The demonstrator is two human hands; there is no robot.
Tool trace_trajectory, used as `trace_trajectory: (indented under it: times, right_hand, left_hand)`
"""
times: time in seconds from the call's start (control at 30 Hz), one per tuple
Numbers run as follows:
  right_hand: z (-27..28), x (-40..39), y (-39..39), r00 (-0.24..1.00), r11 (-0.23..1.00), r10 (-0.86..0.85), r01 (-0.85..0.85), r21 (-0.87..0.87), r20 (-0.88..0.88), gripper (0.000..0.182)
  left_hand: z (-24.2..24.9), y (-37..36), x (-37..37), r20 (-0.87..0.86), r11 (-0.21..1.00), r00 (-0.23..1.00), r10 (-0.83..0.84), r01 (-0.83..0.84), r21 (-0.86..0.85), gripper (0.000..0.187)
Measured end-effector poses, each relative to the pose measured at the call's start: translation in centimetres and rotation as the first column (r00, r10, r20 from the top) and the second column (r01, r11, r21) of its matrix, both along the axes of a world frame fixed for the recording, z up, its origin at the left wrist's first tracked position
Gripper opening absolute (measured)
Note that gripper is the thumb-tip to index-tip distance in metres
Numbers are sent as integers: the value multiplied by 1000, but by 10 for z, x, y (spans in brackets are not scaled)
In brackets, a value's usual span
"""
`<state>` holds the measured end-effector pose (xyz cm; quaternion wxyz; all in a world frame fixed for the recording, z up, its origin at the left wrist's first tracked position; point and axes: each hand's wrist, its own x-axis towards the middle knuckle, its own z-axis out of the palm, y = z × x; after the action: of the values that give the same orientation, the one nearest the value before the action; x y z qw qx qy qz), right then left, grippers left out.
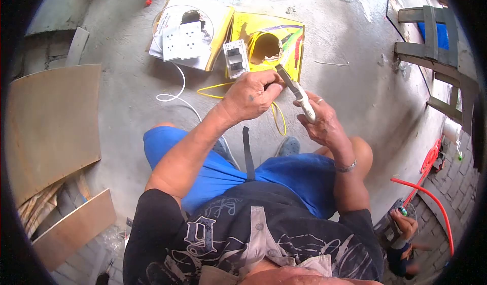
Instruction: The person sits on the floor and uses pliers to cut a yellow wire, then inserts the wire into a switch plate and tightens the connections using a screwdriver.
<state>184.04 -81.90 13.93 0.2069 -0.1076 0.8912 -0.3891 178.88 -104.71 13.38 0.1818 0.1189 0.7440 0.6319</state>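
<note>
My left hand (249, 96) is closed, thumb and fingertips pinched together at a yellow wire (215, 86) that runs under it and loops out below. The pinched bit itself is mostly hidden by the fingers. In my right hand (324, 122) is a utility knife (304, 102) with a white handle and a grey blade. Its blade end lies close to my left fingertips. Just beyond my left hand, a white outlet frame with dark inserts (235, 59) leans on a yellow wire box (291, 23) with a round hole.
White socket plates (190, 40) lie on a second, white box (220, 18), with a white wire (175, 96) trailing from it. Boards (56, 127) stand at left. A wooden frame (431, 46) and red hose (431, 155) are at right, near another person's arm (403, 224).
</note>
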Motion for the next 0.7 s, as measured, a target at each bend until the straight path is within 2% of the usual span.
trace_trajectory:
  times: [0.17,0.23,0.43,0.6,0.7]
  right_hand:
    - [1,-4,-2,996,998,33,-29,50,-80,30]
    - [4,-4,0,996,996,30,-22,90,-89,29]
    - [3,-6,1,986,998,25,-15,59,-163,30]
    - [1,-6,3,983,998,25,-13,69,-179,33]
    - [0,-7,4,985,998,29,-21,54,-168,34]
  left_hand:
    - [3,0,-1,30,1000,1000,-7,8,-9,13]
    - [0,4,0,1,998,998,65,-65,8,15]
    - [-3,4,-2,7,999,999,44,-44,-2,16]
    - [2,3,-3,63,998,998,-21,25,-64,16]
    - [-4,4,-3,46,999,999,-5,7,-46,16]
